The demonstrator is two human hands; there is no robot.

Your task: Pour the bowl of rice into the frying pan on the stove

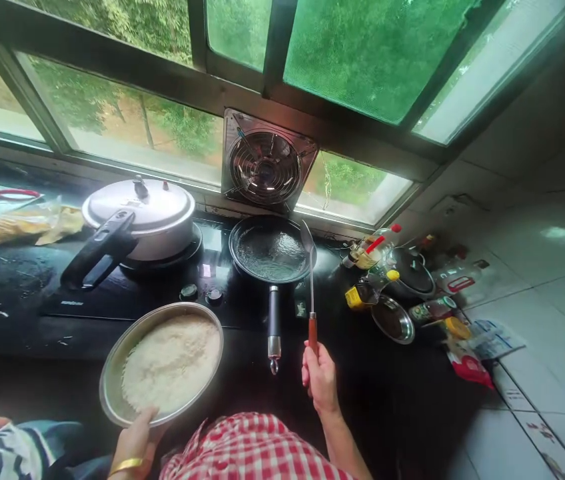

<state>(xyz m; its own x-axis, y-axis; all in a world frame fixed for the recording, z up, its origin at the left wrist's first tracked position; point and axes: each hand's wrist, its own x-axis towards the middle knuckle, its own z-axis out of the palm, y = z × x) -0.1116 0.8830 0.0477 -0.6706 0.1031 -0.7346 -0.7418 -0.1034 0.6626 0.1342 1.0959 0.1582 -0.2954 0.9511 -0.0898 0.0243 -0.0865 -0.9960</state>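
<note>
My left hand (137, 437), with a gold bangle at the wrist, grips the near rim of a wide metal bowl (108, 373). Pale, grainy food (175, 363) fills much of it; whether rice or flour I cannot tell. In my right hand (321, 377) is a metal spatula (312, 287), held by its reddish-brown handle. Its blade stands at the right edge of a black frying pan (235, 257); I cannot tell whether they touch. A shiny liquid (282, 250) covers the pan's bottom. The pan's handle (273, 323) points toward me, between bowl and spatula.
A pressure cooker (150, 220) sits on the left burner, its black handle jutting toward me. Bottles, a lidded pot (410, 273) and a small steel bowl (392, 320) crowd the right. Behind the pan is an exhaust fan (266, 167). Another person's striped clothing (5, 450) shows lower left.
</note>
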